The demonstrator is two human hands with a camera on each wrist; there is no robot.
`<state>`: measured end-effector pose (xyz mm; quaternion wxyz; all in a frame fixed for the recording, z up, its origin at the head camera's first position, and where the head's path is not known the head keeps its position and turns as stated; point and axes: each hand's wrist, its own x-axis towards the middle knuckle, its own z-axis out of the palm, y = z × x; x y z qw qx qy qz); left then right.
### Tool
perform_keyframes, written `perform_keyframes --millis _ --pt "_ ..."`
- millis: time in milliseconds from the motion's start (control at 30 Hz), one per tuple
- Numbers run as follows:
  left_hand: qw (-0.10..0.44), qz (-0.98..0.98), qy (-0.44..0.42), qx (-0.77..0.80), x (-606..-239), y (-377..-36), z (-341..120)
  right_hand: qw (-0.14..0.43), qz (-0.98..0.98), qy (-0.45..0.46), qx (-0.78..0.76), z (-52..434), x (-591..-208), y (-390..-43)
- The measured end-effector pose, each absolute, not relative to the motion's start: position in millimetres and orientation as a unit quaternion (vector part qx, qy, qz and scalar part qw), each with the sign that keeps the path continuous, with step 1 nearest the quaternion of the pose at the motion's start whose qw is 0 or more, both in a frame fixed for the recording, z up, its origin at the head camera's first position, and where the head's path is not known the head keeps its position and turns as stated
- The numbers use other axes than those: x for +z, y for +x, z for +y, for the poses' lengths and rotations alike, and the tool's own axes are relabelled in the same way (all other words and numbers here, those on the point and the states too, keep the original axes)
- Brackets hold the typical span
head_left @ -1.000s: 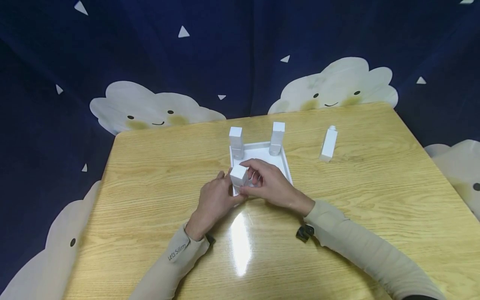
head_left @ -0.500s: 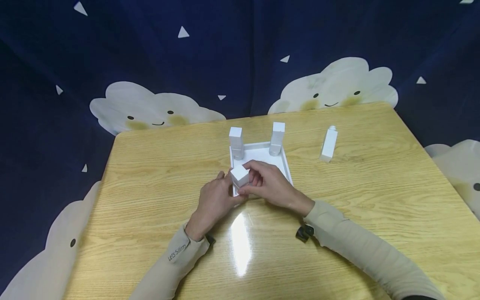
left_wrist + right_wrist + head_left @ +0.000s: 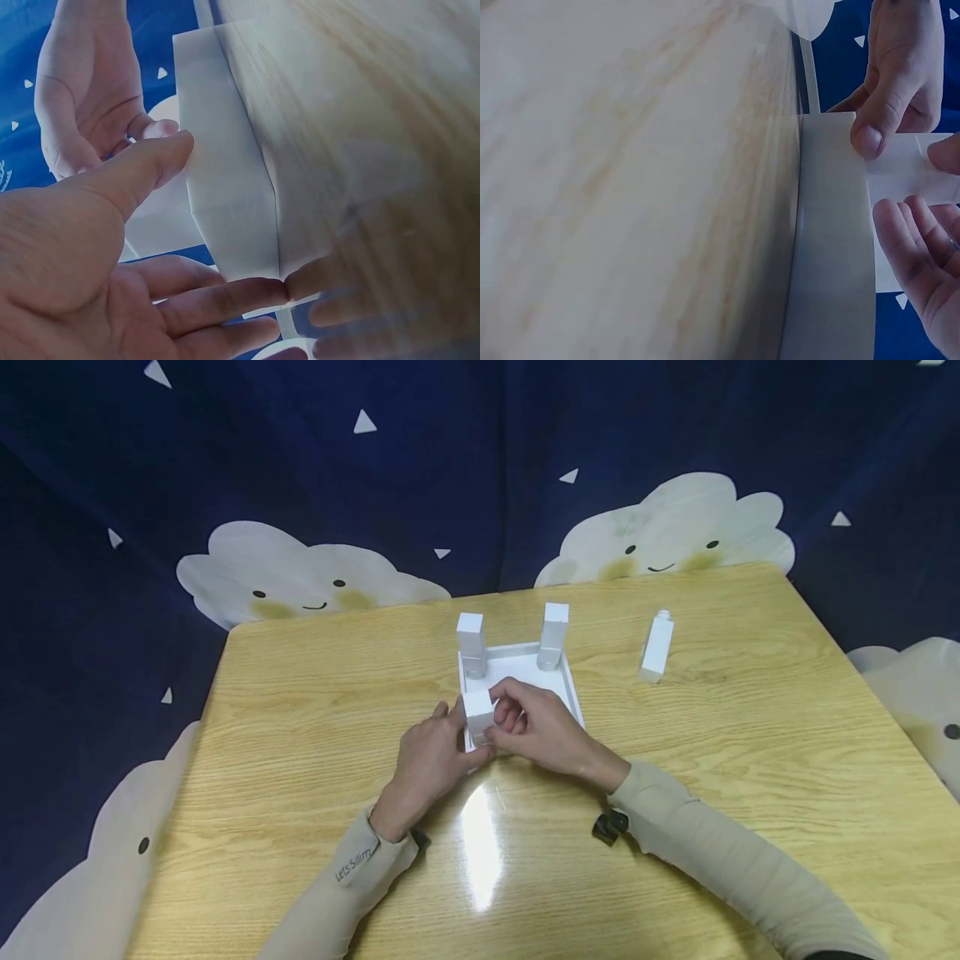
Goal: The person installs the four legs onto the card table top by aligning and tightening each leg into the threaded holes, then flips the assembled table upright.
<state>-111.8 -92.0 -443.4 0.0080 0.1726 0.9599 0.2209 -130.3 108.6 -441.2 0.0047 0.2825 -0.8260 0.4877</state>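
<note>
A white square tray [image 3: 572, 692] lies on the wooden table with a white post at its back-left corner [image 3: 471, 643] and another at its back-right corner [image 3: 553, 635]. Both hands hold a third white post [image 3: 477, 713] upright at the tray's near-left corner. My left hand [image 3: 452, 720] pinches it from the left, thumb [image 3: 142, 166] on its side. My right hand [image 3: 504, 714] curls its fingers [image 3: 919, 255] round it from the right. In the wrist views the white post [image 3: 225, 187] [image 3: 911, 176] fills the space between the hands; its foot is hidden.
A fourth white post [image 3: 657, 647] stands alone on the table [image 3: 300, 710] to the right of the tray. A dark blue cloth with white clouds [image 3: 675, 531] hangs behind the table. A small black object [image 3: 609, 825] sits under the right sleeve.
The held post was tilted and is now upright, slightly lower at the tray's near-left corner. Both hands stayed in place around it.
</note>
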Motion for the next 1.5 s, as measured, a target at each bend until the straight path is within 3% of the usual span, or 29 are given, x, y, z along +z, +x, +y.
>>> perform_keyframes --millis 500,1500 --pt "-0.002 0.96 0.178 0.217 -444.2 -111.6 -93.0 0.033 -0.849 0.266 0.455 108.7 -442.3 -129.1" --pt "0.002 0.958 0.171 0.228 -444.3 -112.2 -92.4 0.009 -0.827 0.285 0.485 108.4 -442.0 -131.0"
